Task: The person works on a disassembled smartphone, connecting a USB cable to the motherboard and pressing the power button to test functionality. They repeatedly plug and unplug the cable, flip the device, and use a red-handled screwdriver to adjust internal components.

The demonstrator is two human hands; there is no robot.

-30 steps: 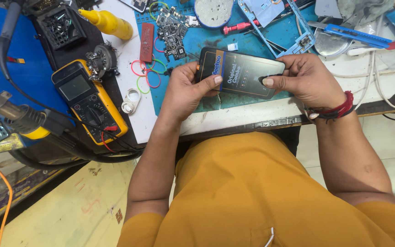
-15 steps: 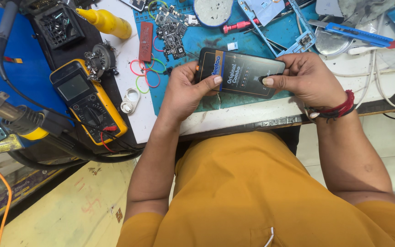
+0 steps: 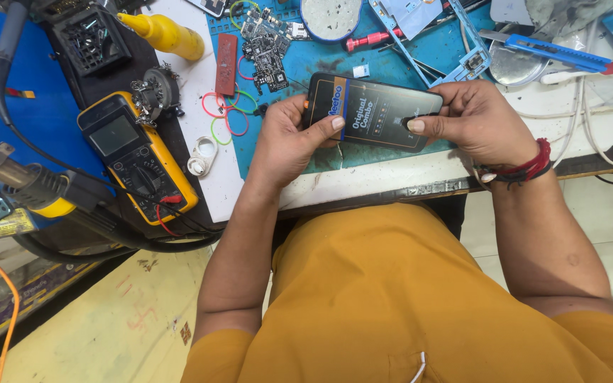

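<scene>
Phone screen [image 3: 376,112], a dark flat panel with a printed film on its face, held level between both hands above the near edge of the table [image 3: 363,177], over a teal mat [image 3: 420,64]. Left hand [image 3: 289,138] grips the panel's left end, thumb laid on the front by the label strip, fingers curled behind. Right hand [image 3: 473,120] holds the right end, thumb pressed flat on the face, fingers wrapped round the far edge; a red thread band [image 3: 526,167] circles that wrist. Left of the left hand: loose rubber bands [image 3: 225,117] in red, pink and green, a small red board [image 3: 226,54], and a white ring [image 3: 202,150] on the table. Far of the panel: circuit boards [image 3: 267,46], a red screwdriver [image 3: 374,39], a round blue-rimmed dish [image 3: 331,15]. Far right: a blue utility knife [image 3: 551,51] and white cables [image 3: 590,113]. Left side: a yellow multimeter [image 3: 136,156] on a black pad, a yellow bottle [image 3: 164,34] beyond it, and a hot-air handle [image 3: 33,186] with thick black hose at the left edge.
</scene>
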